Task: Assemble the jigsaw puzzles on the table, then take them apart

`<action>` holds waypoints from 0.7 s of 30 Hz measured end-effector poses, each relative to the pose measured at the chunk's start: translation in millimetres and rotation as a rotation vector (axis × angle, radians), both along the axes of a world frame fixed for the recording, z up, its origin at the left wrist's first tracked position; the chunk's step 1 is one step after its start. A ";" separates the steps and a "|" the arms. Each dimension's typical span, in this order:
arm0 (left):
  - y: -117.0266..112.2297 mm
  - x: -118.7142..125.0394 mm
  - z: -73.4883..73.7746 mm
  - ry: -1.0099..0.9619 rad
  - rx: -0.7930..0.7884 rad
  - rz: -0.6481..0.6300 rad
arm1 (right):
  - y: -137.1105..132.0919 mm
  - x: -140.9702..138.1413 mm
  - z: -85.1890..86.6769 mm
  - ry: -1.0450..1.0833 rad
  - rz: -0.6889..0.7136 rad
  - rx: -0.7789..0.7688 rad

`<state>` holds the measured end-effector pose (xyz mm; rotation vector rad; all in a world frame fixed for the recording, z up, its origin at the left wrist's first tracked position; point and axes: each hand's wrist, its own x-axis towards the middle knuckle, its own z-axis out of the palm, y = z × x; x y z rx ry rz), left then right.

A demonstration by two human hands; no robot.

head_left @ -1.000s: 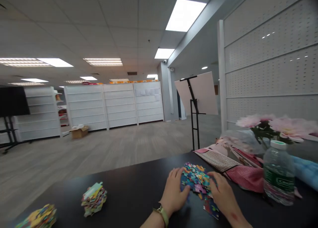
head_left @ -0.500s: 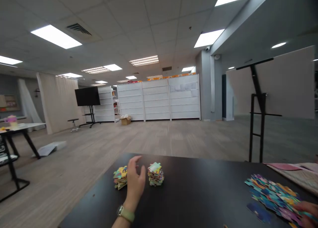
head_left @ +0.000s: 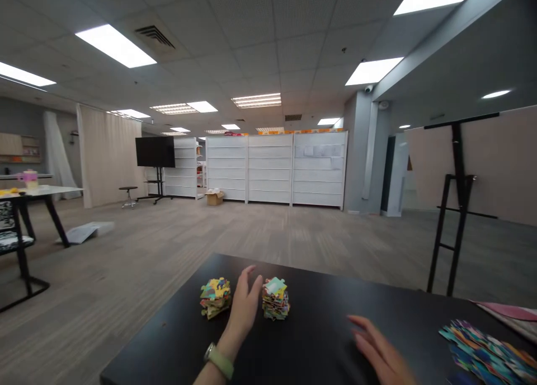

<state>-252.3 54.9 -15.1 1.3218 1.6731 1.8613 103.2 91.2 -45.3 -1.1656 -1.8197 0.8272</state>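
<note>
The left hand [head_left: 243,312], empty with its fingers loosely parted, stands edge-on over the black table [head_left: 302,340], between two stacks of jigsaw pieces [head_left: 215,297] [head_left: 276,299]. The open, empty right hand [head_left: 377,351] is nearer the long, slanting spread of loose jigsaw pieces [head_left: 486,348] at the table's right, with bare tabletop between them.
</note>
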 end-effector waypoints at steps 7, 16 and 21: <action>46.8 67.9 -27.7 -0.302 -0.167 -0.297 | -7.8 -123.1 31.4 0.261 0.132 -0.088; 105.8 253.5 -28.0 -0.373 -0.170 -0.576 | 58.8 -19.0 17.8 0.237 -0.250 0.005; 130.3 300.6 -20.5 -0.277 -0.164 -0.570 | 81.4 30.0 22.9 0.197 -0.318 0.008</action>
